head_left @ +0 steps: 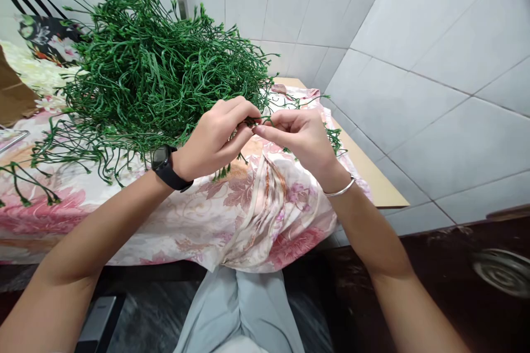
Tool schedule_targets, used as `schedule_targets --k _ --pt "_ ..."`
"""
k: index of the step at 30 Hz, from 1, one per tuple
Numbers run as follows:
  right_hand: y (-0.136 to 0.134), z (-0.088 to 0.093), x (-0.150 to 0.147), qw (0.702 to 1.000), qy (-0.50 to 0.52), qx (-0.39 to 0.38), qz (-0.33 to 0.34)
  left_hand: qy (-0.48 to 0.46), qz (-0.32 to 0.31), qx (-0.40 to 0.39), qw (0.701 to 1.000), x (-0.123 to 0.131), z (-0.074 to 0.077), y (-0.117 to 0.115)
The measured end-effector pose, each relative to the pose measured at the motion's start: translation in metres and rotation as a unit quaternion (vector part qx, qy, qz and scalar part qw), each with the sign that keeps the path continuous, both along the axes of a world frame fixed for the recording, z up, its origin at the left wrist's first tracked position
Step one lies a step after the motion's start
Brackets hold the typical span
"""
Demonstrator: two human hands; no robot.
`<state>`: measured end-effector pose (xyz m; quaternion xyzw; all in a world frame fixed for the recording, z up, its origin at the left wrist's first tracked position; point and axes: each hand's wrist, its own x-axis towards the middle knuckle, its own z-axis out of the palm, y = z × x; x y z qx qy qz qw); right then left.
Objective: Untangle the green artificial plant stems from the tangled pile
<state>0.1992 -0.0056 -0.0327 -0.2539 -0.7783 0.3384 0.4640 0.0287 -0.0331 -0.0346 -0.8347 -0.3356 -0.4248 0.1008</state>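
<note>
A person's left hand [226, 132] and right hand [304, 140] meet over a table [383, 193], seen from above. Both are closed, thumb and fingertips of each pinching a thin green stem [268, 120] between them; the fingers hide most of it, so whether it is 1 piece or 2 cannot be told. The left wrist wears a black watch [161, 158], the right a silver bangle [342, 187].

Just behind the left hand rises a large, tangled heap of green stems [165, 71] with small budded tips. Several loose stems [31, 187] lie at the front left, and a few more stems [333, 138] show beyond the right wrist. A floral cloth [290, 204] covers most of the table, bunched into folds below the hands and hanging over the front edge.

The hold looks small and fine, so the stem could slip if either pinch loosened, or bend or snap if pulled too hard. Stray tips near the fingers might snag and drag others from the heap. A tug on the overhanging cloth could shift the loose stems or tip them off.
</note>
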Motion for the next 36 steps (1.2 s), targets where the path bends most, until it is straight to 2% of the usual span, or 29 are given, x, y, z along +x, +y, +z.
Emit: schedule_targets --k 4,9,14,17,21,23,26,28,31,36 --pt "0.001 0.0 0.002 1.0 -0.004 0.01 0.004 0.019 0.014 0.019 1.0 -0.001 0.0 0.002" --pt "0.0 0.004 0.007 0.996 -0.034 -0.016 0.082 0.039 0.022 0.03 0.999 -0.003 -0.002 0.007" --pt "-0.002 0.007 0.009 0.994 -0.078 0.005 0.081 0.068 0.026 0.043 0.996 -0.004 -0.004 0.009" --pt "0.0 0.005 0.009 0.984 -0.142 0.107 0.031 0.081 0.049 0.062 0.994 -0.006 -0.004 0.012" --pt "0.005 0.0 0.008 0.94 -0.226 0.25 -0.052 0.101 0.079 0.077 0.989 -0.009 -0.004 0.015" --pt "0.007 0.0 0.008 0.93 -0.243 0.27 -0.056 0.101 0.083 0.077 0.988 -0.008 -0.004 0.015" --pt "0.006 0.001 0.008 0.938 -0.233 0.253 -0.034 0.075 0.101 0.076 0.989 -0.002 -0.006 0.012" --pt "0.005 0.001 0.006 0.944 -0.213 0.248 -0.044 0.054 0.121 0.08 0.988 0.003 -0.008 0.01" --pt "0.004 -0.001 0.0 0.932 -0.204 0.276 -0.12 0.035 0.151 0.092 0.984 0.011 -0.011 0.009" --pt "-0.001 -0.008 -0.01 0.884 -0.213 0.343 -0.237 0.031 0.176 0.107 0.978 0.018 -0.012 0.009"
